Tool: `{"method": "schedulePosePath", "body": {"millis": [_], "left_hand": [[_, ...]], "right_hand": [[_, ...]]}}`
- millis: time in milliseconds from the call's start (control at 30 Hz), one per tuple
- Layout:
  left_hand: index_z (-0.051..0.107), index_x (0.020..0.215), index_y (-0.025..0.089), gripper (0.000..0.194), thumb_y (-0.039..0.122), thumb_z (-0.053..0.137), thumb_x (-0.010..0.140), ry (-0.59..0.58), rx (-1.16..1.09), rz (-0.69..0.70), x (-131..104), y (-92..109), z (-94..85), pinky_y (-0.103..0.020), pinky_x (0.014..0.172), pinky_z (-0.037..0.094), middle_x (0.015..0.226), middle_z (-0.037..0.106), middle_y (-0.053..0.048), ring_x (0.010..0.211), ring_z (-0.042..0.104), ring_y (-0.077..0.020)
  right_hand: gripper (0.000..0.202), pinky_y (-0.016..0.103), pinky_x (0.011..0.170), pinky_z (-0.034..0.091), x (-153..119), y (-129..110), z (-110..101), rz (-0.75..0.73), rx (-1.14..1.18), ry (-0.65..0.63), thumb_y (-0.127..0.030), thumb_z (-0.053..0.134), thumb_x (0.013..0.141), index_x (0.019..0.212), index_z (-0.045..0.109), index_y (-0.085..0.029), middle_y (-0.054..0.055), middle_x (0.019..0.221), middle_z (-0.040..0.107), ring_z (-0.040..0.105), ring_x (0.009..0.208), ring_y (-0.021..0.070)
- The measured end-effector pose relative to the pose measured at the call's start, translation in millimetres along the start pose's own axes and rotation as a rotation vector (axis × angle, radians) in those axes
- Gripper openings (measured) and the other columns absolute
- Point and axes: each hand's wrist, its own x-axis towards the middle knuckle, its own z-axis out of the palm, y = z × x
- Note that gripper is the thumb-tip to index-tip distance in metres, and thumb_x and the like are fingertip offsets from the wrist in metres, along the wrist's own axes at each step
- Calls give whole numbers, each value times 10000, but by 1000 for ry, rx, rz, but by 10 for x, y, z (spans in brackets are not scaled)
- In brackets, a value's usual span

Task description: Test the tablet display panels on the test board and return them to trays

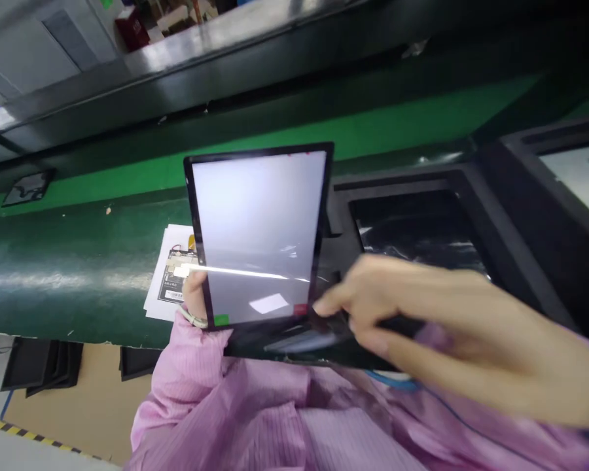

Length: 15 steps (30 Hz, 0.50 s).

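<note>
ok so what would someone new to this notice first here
Probably the lit tablet in the middle, its screen nearly white, with a green block bottom left and a red block bottom right. The left hand holds its lower left edge, while the blurred right hand points near the red corner.

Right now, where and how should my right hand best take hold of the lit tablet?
I'd probably take the tablet by the middle of its right edge, coming from the right, pinching it front to back. It is a flat slab with a narrow black border there, your left hand holds the lower left edge, and your right hand is on that side, beside the red patch.
</note>
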Motion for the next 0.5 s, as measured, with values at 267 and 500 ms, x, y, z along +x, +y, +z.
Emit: {"method": "schedulePosePath", "body": {"millis": [267, 500], "left_hand": [[761, 1141, 219, 350, 346, 553, 891, 41, -100, 170, -57, 131, 699, -439, 1078, 539, 1059, 800, -29, 1273, 662, -315], [774, 1111, 273, 328, 342, 488, 966, -4, -43, 211, 55, 144, 522, -331, 1125, 484, 1081, 812, 13, 1452, 507, -223]], "right_hand": [[153, 154, 736, 538, 1095, -67, 21, 418, 205, 135, -41, 568, 910, 769, 590, -96, -80, 742, 614, 664, 698, 21], [148, 202, 795, 648, 1488, 172, 117, 480, 829, 249, -36, 507, 941, 804, 528, -88, 19, 851, 525, 638, 789, 65]]}}
